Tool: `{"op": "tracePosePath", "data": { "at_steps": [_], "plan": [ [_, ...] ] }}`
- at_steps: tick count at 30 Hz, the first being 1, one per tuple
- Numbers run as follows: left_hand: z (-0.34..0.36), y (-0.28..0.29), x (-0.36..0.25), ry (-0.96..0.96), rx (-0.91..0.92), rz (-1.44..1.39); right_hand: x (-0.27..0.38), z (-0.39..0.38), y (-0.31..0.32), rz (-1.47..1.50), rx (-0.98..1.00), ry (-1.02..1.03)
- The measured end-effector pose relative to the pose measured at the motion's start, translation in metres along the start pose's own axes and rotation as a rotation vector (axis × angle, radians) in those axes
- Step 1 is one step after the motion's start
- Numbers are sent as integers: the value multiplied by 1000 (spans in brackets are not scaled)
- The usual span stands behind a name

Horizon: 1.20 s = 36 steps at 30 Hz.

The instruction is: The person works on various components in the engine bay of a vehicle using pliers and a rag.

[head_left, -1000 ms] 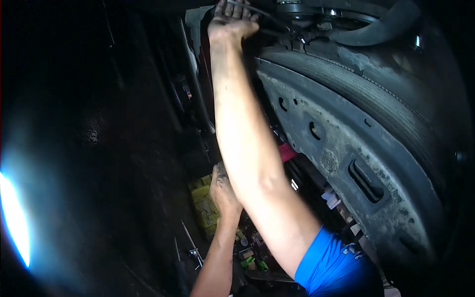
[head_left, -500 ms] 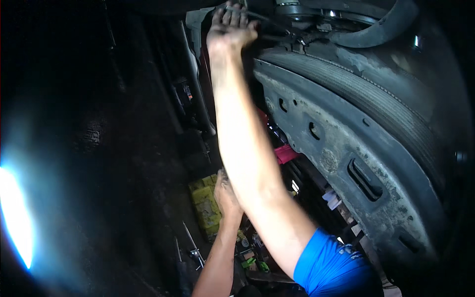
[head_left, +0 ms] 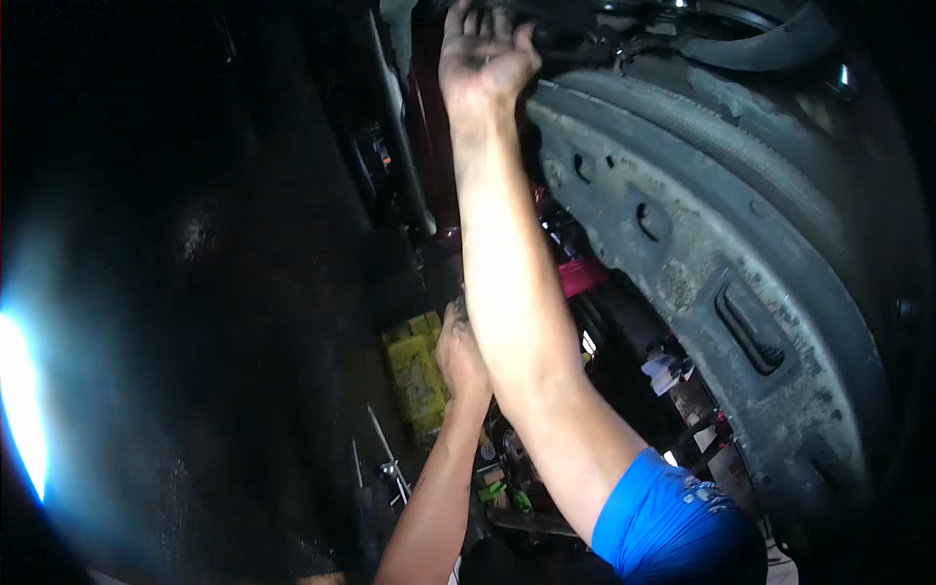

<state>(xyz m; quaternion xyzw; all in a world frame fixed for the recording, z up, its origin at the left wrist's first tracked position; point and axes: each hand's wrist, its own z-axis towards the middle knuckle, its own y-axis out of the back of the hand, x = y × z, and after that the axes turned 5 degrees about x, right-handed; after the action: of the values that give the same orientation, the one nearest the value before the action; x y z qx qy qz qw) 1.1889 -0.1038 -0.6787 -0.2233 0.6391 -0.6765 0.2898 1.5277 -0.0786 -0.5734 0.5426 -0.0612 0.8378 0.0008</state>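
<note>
My right hand (head_left: 487, 57) reaches to the top edge of the view, its dirty palm turned toward me and its fingers apart. I see nothing held in it. Beside it are dark vehicle parts and the end of a curved grey metal panel (head_left: 673, 263) with slots. Lower down, my left hand (head_left: 462, 356) is closed, partly covered by my right forearm. A dark bit shows at its fingers, too hidden to name. Behind that hand lies a dirty yellow case (head_left: 414, 370).
A curved dark hose (head_left: 760, 49) hangs at the upper right. Thin metal rods (head_left: 387, 439) and green items (head_left: 494, 490) lie below. A pink-red piece (head_left: 582, 277) shows beside my right forearm. Bright light (head_left: 18, 400) glares at the left edge.
My right hand sits further right in the view, palm now more fully shown. A thin rod seen by its fingers earlier is no longer distinct. The whole view has shifted slightly.
</note>
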Motion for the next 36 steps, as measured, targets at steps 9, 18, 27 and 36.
{"op": "tracePosePath", "data": {
  "at_steps": [9, 18, 27, 36],
  "plan": [
    [1, -4, -33, -168, 6, 474, 16, 20, 7, -105, 191, -93],
    [-3, -1, -22, -201, 37, 359, 10, -1, 2, -15, 107, -174],
    [1, 3, -33, -87, -37, 268, 2, -103, -18, -114, -200, -306],
    [-67, -29, 76, 191, -84, 193, 144, -313, -14, -892, -664, -1056]
  ]
}}
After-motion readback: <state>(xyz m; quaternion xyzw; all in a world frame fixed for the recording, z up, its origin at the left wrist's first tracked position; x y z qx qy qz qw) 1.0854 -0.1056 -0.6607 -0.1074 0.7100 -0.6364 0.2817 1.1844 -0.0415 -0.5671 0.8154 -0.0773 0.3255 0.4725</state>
